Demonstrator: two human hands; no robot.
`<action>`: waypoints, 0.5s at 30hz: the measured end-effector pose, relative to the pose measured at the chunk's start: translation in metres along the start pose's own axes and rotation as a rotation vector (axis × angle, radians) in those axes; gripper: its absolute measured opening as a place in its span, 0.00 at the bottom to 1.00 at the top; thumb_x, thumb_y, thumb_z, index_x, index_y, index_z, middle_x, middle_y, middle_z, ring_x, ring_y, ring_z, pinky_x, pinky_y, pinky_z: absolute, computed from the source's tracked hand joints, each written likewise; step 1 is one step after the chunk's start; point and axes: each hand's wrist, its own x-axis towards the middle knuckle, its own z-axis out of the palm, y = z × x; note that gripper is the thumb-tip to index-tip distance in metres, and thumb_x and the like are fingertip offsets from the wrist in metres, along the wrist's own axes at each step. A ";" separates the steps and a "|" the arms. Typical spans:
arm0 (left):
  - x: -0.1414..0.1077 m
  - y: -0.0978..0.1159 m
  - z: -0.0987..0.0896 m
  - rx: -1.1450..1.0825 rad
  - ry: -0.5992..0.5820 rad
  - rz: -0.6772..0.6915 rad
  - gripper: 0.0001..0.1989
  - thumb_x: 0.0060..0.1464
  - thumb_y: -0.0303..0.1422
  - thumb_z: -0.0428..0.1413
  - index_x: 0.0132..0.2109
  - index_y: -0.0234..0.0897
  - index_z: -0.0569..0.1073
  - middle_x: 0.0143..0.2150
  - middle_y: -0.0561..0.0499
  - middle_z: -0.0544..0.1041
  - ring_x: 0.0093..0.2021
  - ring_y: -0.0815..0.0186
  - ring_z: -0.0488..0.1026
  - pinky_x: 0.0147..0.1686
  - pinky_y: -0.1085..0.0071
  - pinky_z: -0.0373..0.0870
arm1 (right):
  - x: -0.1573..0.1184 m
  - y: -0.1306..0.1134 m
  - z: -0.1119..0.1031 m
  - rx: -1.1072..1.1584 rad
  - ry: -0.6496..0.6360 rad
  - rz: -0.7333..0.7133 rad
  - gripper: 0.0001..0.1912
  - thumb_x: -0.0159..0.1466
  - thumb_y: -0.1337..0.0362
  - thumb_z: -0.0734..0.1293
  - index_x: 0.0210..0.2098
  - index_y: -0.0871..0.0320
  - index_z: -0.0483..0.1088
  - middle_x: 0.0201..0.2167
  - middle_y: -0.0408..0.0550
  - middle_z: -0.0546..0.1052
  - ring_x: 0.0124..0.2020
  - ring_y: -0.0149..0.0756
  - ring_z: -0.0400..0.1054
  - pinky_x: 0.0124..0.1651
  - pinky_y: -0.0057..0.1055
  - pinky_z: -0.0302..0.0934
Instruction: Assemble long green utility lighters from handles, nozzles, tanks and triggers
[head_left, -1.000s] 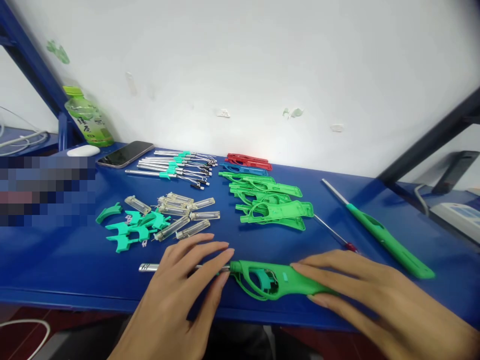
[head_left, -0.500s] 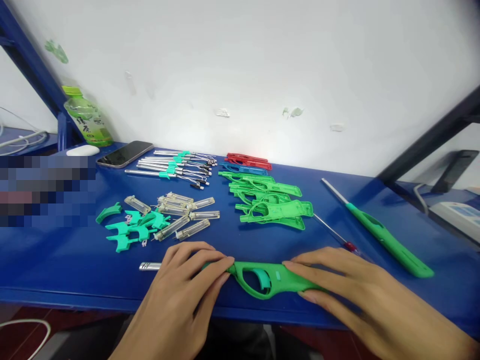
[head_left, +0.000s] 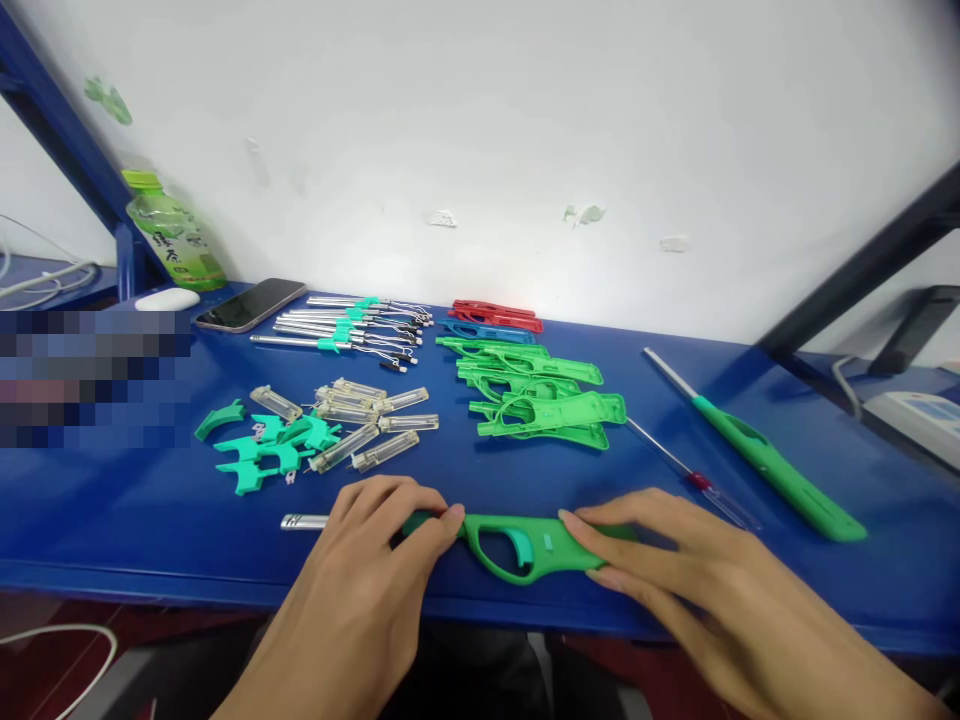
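A green long-necked lighter (head_left: 547, 545) lies crosswise near the front edge of the blue table, with a teal trigger (head_left: 520, 547) showing in its finger loop. My left hand (head_left: 375, 560) grips its neck end, fingers closed round it; the metal tube (head_left: 304, 522) sticks out to the left. At the handle end, my right hand (head_left: 667, 560) pinches the body between thumb and fingers. Beyond my hands are several green casing halves (head_left: 555, 412), clear fuel tanks (head_left: 386, 450) and loose teal triggers (head_left: 240, 475).
Metal tubes with wires (head_left: 330, 322) lie at the back left, beside a phone (head_left: 255, 303) and a green bottle (head_left: 176, 235). Red casing halves (head_left: 495, 316) and a blue one (head_left: 487, 331) sit by the wall. A screwdriver (head_left: 701, 482) and another green lighter (head_left: 780, 470) are at the right.
Both hands keep hold of the lighter. My right fingers have shifted slightly left along the handle, and the view has moved a little.
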 end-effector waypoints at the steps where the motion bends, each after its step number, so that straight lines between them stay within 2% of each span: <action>1: 0.000 0.001 0.000 0.012 -0.010 0.006 0.19 0.69 0.17 0.51 0.54 0.42 0.80 0.49 0.51 0.81 0.50 0.61 0.76 0.50 0.61 0.73 | -0.001 -0.001 0.002 -0.015 0.010 0.004 0.21 0.80 0.61 0.61 0.66 0.43 0.76 0.54 0.48 0.84 0.48 0.41 0.83 0.46 0.39 0.83; 5: -0.001 0.003 -0.005 0.024 -0.065 0.020 0.19 0.70 0.18 0.51 0.56 0.41 0.79 0.50 0.49 0.79 0.52 0.59 0.74 0.52 0.59 0.72 | -0.007 -0.002 0.011 -0.045 0.067 0.014 0.20 0.79 0.61 0.63 0.66 0.44 0.77 0.55 0.48 0.84 0.49 0.45 0.83 0.46 0.43 0.83; 8: -0.006 -0.003 -0.018 0.100 -0.116 0.000 0.19 0.72 0.25 0.53 0.64 0.47 0.76 0.58 0.48 0.77 0.58 0.55 0.72 0.55 0.57 0.72 | -0.011 0.003 0.020 -0.067 0.135 0.006 0.20 0.79 0.59 0.64 0.66 0.42 0.76 0.58 0.46 0.84 0.53 0.43 0.83 0.50 0.40 0.83; 10: -0.010 -0.011 -0.026 0.182 -0.100 -0.012 0.20 0.73 0.31 0.54 0.67 0.49 0.73 0.63 0.48 0.75 0.61 0.52 0.72 0.56 0.55 0.71 | -0.013 0.007 0.025 -0.090 0.195 -0.005 0.20 0.78 0.59 0.65 0.67 0.42 0.76 0.58 0.44 0.84 0.54 0.43 0.83 0.51 0.40 0.82; 13: -0.013 -0.022 -0.031 0.203 -0.060 -0.016 0.13 0.75 0.37 0.54 0.62 0.48 0.75 0.57 0.50 0.78 0.56 0.54 0.74 0.55 0.57 0.70 | -0.015 0.011 0.032 -0.077 0.261 -0.030 0.20 0.78 0.59 0.66 0.66 0.42 0.76 0.56 0.42 0.86 0.53 0.41 0.83 0.51 0.37 0.82; 15: -0.011 -0.025 -0.028 0.165 -0.066 0.014 0.08 0.75 0.34 0.54 0.55 0.47 0.76 0.51 0.53 0.79 0.51 0.58 0.76 0.52 0.61 0.69 | -0.017 0.012 0.036 -0.061 0.296 -0.041 0.19 0.78 0.59 0.66 0.65 0.42 0.76 0.55 0.40 0.86 0.53 0.39 0.83 0.52 0.33 0.82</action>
